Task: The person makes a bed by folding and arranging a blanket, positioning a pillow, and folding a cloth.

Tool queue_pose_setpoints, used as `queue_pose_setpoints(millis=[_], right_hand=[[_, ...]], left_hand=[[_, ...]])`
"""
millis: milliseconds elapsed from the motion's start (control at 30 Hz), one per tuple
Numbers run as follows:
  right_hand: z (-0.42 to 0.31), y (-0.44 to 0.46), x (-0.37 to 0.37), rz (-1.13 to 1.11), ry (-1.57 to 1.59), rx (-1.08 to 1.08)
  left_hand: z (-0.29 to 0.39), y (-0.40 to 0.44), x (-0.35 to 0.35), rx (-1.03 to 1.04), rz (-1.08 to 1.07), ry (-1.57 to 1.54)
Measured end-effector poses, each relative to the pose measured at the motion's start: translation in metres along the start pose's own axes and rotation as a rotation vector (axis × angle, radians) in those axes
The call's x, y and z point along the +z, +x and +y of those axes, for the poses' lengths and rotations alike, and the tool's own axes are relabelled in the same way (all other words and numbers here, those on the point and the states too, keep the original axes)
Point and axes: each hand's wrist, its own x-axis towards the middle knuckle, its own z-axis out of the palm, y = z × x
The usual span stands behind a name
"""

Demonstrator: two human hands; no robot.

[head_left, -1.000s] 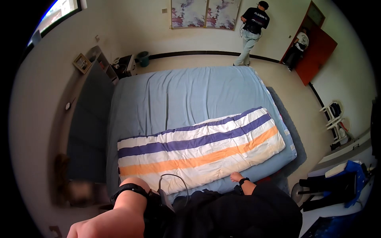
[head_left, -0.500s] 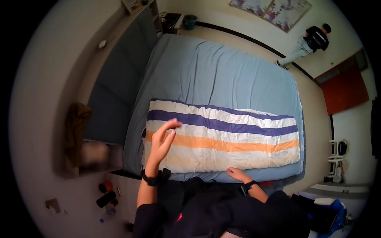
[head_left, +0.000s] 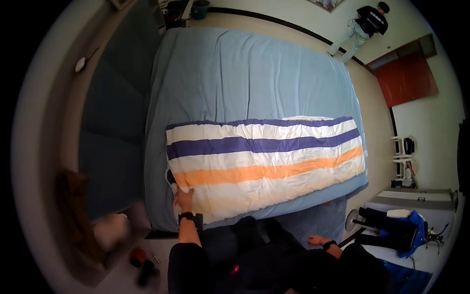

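A folded quilt [head_left: 264, 172] with white, purple and orange stripes lies along the near side of the bed. My left hand [head_left: 184, 200] is at the quilt's near left end, its fingers closed on the edge, partly hidden by the fabric. My right hand [head_left: 318, 240] hangs low beside the bed, away from the quilt, its fingers curled with nothing seen in them. Both wrists wear black bands. Beneath the quilt is the bed's blue-grey sheet [head_left: 254, 78], creased across the far half.
A dark padded headboard [head_left: 115, 122] borders the bed on the left. Another person [head_left: 367, 24] stands by the far wall. At the right are white chairs [head_left: 404, 164] and a grey cabinet [head_left: 416, 197]. A blue garment [head_left: 416, 232] lies nearby. A bin [head_left: 199, 11] stands in the back corner.
My left hand has come down from above the quilt to its near left edge and closed there. My right hand has moved right, away from the quilt's near edge. The view has shifted.
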Motion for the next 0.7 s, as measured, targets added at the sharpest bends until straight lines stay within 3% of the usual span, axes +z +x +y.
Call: queue_pose_setpoints(millis=[100,167,200,233,267,333,367,433,467,500,533,567,600,633,667,700], right_hand=[[0.007,0.047,-0.003,-0.111,-0.038,-0.021],[-0.024,0.069,-0.016,0.21,0.02,-0.302],[-0.082,0.042,-0.03,0.27,0.398,-0.346],[-0.114,0.042,-0.049,0.177,0.612,-0.375],[-0.169,0.0,-0.062,0.227,1.011,-0.396],[-0.219,-0.027,-0.088,0.037,1.416,-0.734],[-0.23,-0.029,-0.095,-0.034,1.554,-0.878],[-0.249,-0.035,-0.097,0.155,1.268,-0.918],[-0.24,0.018,-0.093,0.366,0.949,-0.895],[-0.24,0.01,-0.084,0.189,0.933,-0.742],[-0.248,0.006,-0.064,0.451,0.86,-0.645],[-0.234,0.04,-0.054,0.416,0.53,-0.58],[-0.222,0.065,-0.03,0.504,0.363,-0.564],[-0.219,0.071,-0.019,0.346,0.245,-0.358],[-0.207,0.098,0.008,0.492,0.137,-0.445],[-0.206,0.082,0.017,0.475,0.092,-0.436]], left_hand=[[0.063,-0.04,-0.003,0.26,-0.08,0.031],[0.109,-0.091,-0.003,0.431,-0.282,0.042],[0.146,-0.122,-0.009,0.56,-0.508,0.098],[0.165,-0.155,-0.008,0.806,-0.563,-0.029],[0.198,-0.184,-0.019,0.94,-0.81,0.127],[0.193,-0.227,0.004,1.133,-1.078,0.301],[0.171,-0.238,0.027,1.276,-1.114,0.229],[0.151,-0.248,0.055,1.197,-1.249,0.122],[0.146,-0.249,0.065,1.177,-1.299,0.096],[0.148,-0.246,0.073,1.387,-1.264,0.141],[0.15,-0.249,0.078,1.589,-1.22,0.179],[0.166,-0.256,0.065,1.61,-1.236,0.185],[0.2,-0.263,0.039,1.513,-1.362,0.414],[0.222,-0.267,0.026,1.402,-1.465,0.648],[0.22,-0.268,0.024,1.423,-1.461,0.669],[0.212,-0.269,0.023,1.504,-1.379,0.602]])
